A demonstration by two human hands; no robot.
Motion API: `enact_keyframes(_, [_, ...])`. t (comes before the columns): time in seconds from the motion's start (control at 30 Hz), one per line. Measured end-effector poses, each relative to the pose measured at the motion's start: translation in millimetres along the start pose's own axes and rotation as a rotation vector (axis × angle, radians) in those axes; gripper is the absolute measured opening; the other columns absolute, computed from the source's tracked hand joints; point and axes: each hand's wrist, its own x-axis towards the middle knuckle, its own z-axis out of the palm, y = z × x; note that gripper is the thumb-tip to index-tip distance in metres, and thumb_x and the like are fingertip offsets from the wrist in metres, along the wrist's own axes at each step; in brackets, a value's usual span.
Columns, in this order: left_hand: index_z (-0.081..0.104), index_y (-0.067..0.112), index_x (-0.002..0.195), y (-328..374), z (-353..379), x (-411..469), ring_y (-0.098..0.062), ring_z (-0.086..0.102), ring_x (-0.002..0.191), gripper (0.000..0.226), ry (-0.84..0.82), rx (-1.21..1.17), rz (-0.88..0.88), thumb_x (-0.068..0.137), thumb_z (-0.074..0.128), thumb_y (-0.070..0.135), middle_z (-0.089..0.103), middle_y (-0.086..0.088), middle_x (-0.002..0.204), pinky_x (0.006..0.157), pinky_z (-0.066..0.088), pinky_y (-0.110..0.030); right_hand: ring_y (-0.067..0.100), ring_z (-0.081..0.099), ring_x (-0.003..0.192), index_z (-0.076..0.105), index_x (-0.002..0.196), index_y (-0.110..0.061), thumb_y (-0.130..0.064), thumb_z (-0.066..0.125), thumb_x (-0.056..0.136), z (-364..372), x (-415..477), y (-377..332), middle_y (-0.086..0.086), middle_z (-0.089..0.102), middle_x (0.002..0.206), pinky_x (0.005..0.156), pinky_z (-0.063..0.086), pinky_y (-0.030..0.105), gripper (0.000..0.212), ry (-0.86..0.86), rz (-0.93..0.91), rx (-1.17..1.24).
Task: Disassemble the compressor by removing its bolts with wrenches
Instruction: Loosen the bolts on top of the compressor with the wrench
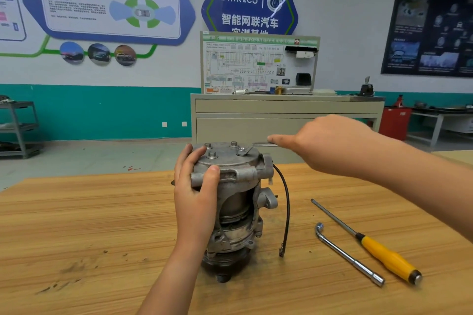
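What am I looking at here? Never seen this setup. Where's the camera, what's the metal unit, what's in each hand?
There is one picture, from a camera worn on a person's head, looking forward and down. There is no robot: these are two bare hands. On the wooden table a metal compressor stands upright, with four bolts on its top cover. The left hand grips the compressor's upper body. The right hand rests on the handle of a wrench whose head sits on one bolt; whether its fingers wrap the handle is hidden. A black cable hangs from the compressor down to the table. To the right lie an L-shaped socket wrench and a yellow-handled screwdriver, both untouched.
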Motion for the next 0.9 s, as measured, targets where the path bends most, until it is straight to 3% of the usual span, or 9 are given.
enact_keyframes(0.17, [0.055,0.045,0.104,-0.5,-4.5,2.5,-0.006,0.037,0.130,0.028,-0.031,0.007,-0.010,0.091,0.055,0.020,0.041,0.018,0.136,0.108,0.037,-0.044,0.013,0.035,0.046,0.023,0.142,-0.023,-0.009,0.035,0.094,4.7,-1.6,-8.8,-0.002,0.037,0.057,0.042,0.034,0.026,0.052,0.070,-0.012,-0.001])
enact_keyframes(0.33, [0.057,0.042,0.106,-2.7,-12.5,11.1,-0.010,0.042,0.128,0.026,-0.085,-0.031,-0.060,0.089,0.055,0.022,0.046,0.012,0.138,0.107,0.037,-0.045,0.015,0.047,0.048,0.047,0.135,-0.021,-0.024,0.037,0.098,30.4,-5.5,-1.6,0.000,0.059,0.069,0.038,0.029,0.021,0.038,0.269,0.003,0.176])
enact_keyframes(0.4, [0.059,0.038,0.107,-3.3,-14.5,14.7,-0.009,0.043,0.128,0.032,-0.095,-0.059,-0.066,0.077,0.052,0.032,0.049,0.012,0.136,0.109,0.036,-0.042,0.020,0.062,0.076,0.047,0.134,-0.021,-0.025,0.033,0.100,44.2,10.8,1.6,0.002,0.066,0.097,0.054,0.047,0.032,0.037,0.314,0.020,0.204])
enact_keyframes(0.47, [0.061,0.036,0.107,-4.9,-15.7,17.1,-0.004,0.044,0.126,0.036,-0.108,-0.060,-0.063,0.073,0.048,0.033,0.050,0.015,0.134,0.109,0.036,-0.034,0.020,0.060,0.097,0.048,0.130,-0.021,-0.026,0.030,0.101,51.6,39.6,1.5,-0.001,0.062,0.115,0.074,0.050,0.035,0.034,0.315,0.014,0.180])
enact_keyframes(0.5, [0.061,0.037,0.106,-5.1,-16.3,18.2,-0.001,0.044,0.125,0.036,-0.116,-0.060,-0.062,0.072,0.048,0.034,0.050,0.017,0.132,0.107,0.037,-0.028,0.020,0.059,0.099,0.049,0.126,-0.020,-0.027,0.030,0.101,52.3,55.8,-0.1,-0.002,0.062,0.115,0.074,0.050,0.033,0.032,0.324,0.003,0.166])
enact_keyframes(0.6, [0.061,0.039,0.105,-6.7,-18.4,19.4,0.010,0.041,0.121,0.036,-0.139,-0.068,-0.058,0.072,0.049,0.035,0.049,0.027,0.127,0.091,0.037,-0.008,0.017,0.061,0.097,0.053,0.119,-0.020,-0.029,0.031,0.100,53.1,94.7,-8.6,-0.005,0.062,0.114,0.064,0.046,0.028,0.030,0.349,-0.047,0.163])
enact_keyframes(0.7, [0.061,0.040,0.104,-7.4,-19.7,20.4,0.014,0.040,0.119,0.035,-0.148,-0.065,-0.059,0.072,0.048,0.036,0.047,0.029,0.127,0.084,0.037,-0.002,0.021,0.062,0.090,0.054,0.118,-0.016,-0.028,0.033,0.100,55.9,100.4,-13.1,0.000,0.065,0.107,0.063,0.045,0.030,0.030,0.420,0.014,0.241])
enact_keyframes(0.83, [0.063,0.036,0.102,-8.6,-16.2,18.5,0.004,0.044,0.122,0.033,-0.121,-0.109,-0.071,0.072,0.049,0.034,0.048,0.029,0.127,0.096,0.043,-0.022,0.028,0.054,0.056,0.046,0.099,-0.010,-0.022,0.034,0.099,43.7,68.0,-0.5,0.012,0.060,0.070,0.047,0.036,0.031,0.017,0.582,0.213,0.725])
enact_keyframes(0.9, [0.064,0.034,0.100,-8.2,-12.8,16.8,0.000,0.047,0.121,0.031,-0.089,-0.137,-0.074,0.072,0.050,0.032,0.050,0.028,0.126,0.101,0.044,-0.035,0.022,0.044,0.045,0.043,0.099,-0.009,-0.027,0.031,0.098,32.4,43.3,4.1,0.003,0.047,0.055,0.043,0.027,0.029,0.021,0.575,0.131,0.636])
